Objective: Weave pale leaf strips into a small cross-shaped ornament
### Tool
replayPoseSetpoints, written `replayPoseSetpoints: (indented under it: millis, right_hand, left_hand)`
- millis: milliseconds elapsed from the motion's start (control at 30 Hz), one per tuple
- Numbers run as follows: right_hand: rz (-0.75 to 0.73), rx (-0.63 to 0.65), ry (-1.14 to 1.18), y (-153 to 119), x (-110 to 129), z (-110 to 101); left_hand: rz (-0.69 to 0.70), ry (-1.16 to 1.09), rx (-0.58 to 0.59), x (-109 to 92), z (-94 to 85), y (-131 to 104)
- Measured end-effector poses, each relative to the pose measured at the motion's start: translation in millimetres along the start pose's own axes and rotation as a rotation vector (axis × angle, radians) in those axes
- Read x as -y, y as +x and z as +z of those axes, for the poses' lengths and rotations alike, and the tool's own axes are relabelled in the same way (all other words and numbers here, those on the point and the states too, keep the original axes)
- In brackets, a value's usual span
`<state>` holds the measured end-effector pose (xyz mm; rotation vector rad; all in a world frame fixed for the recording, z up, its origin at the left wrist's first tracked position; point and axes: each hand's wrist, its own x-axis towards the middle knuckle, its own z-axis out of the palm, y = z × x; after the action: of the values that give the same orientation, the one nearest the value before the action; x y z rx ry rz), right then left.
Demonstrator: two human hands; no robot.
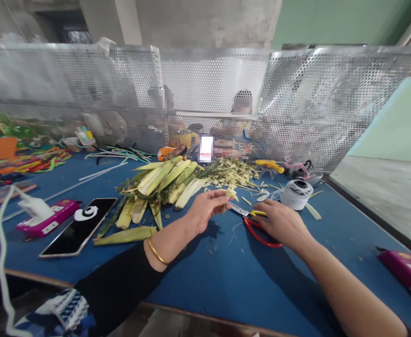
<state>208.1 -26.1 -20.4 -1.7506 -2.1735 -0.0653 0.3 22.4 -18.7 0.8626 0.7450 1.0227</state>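
My left hand (209,208) pinches a small bundle of pale corn husk (231,194) between thumb and fingers. In my right hand (279,219) is a pair of scissors (261,234) with red and yellow handles. Their metal blades point left, right beside my left fingertips. Whether the blades touch the husk, I cannot tell. A heap of green and cream corn husks (170,182) lies left of my hands. Behind them spreads a pile of small husk scraps (233,173). A spool of white thread (297,194) stands just beyond my right hand.
On the blue table (205,281) lie a dark phone (79,229), a purple power strip (49,217) with a white plug and cable, and another purple strip (407,271) at right. A yellow glue gun (270,165) lies at the back. A perforated metal screen (212,84) borders the far edge; people sit behind it.
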Motion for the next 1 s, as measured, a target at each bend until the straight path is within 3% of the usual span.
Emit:
replayPoseSetpoints:
  millis: [100, 167, 233, 367, 500, 767, 833, 1000]
  right_hand:
    - [0.052, -0.110, 0.473, 1, 7, 1]
    - [0.110, -0.056, 0.777, 2, 13, 5]
    - [0.142, 0.015, 0.926, 2, 19, 8]
    - [0.167, 0.015, 0.963, 2, 23, 9]
    - [0.142, -0.043, 0.859, 1, 22, 10]
    - [0.214, -0.072, 0.864, -1, 29, 22]
    - [0.225, -0.090, 0.872, 0, 29, 23]
    - [0.179, -0.102, 0.973, 1, 27, 15]
  left_hand:
    - [-0.010, 0.122, 0.058, 8, 5.4, -6]
    - [-0.016, 0.199, 0.130, 12, 8.7, -11]
    - [-0.011, 0.259, 0.181, 16, 10.9, -14]
    - [-0.023, 0.312, 0.202, 18, 12.4, -16]
    - [-0.018, 0.401, 0.230, 19, 12.5, -16]
    - [0.332, 0.854, 0.123, 25, 13.4, -21]
    - [0.322, 0.849, 0.123, 25, 14.4, -21]
    - [0.221, 0.590, 0.165, 23, 15.1, -20]
